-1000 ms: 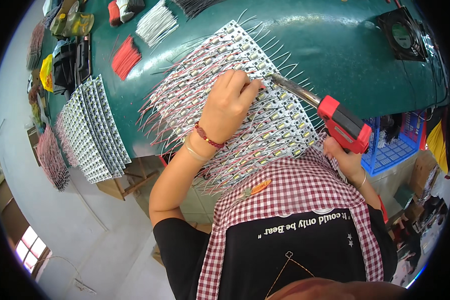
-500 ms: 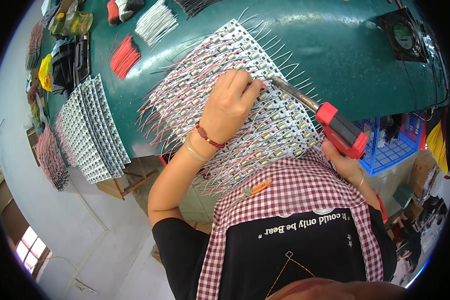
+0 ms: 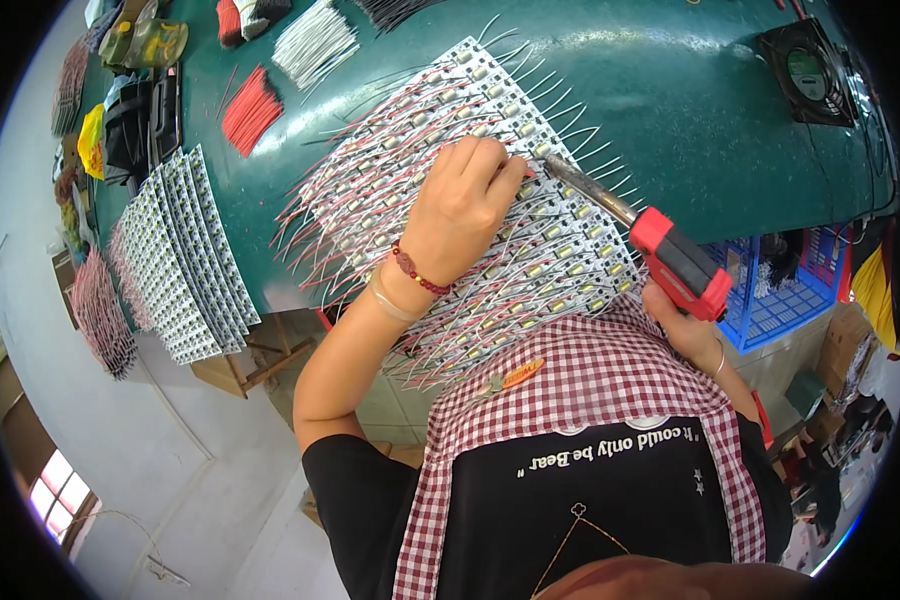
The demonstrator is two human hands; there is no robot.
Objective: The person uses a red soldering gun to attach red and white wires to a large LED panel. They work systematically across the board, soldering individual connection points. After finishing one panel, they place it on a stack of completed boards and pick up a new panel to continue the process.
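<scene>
A panel of white LED circuit boards (image 3: pixel 590 225) lies tilted at the table's near edge, with rows of red, white and dark wires sticking out on both sides. My left hand (image 3: pixel 465 205) rests over its middle, fingers pinched on a thin red wire (image 3: pixel 529 173). In my right hand (image 3: pixel 678 325) is a red and black soldering iron (image 3: pixel 680 262), held by its handle at the panel's right side. Its metal tip points up and left, touching or just above the boards near my left fingertips. The left fingers partly hide the pinched wire.
On the green table (image 3: pixel 670 120) lie bundles of red wires (image 3: pixel 253 112) and white wires (image 3: pixel 315 42). More LED panels (image 3: pixel 185 265) are stacked at the left edge. A black fan (image 3: pixel 808 70) stands far right, above a blue crate (image 3: pixel 775 300). Jars (image 3: pixel 150 45) sit far left.
</scene>
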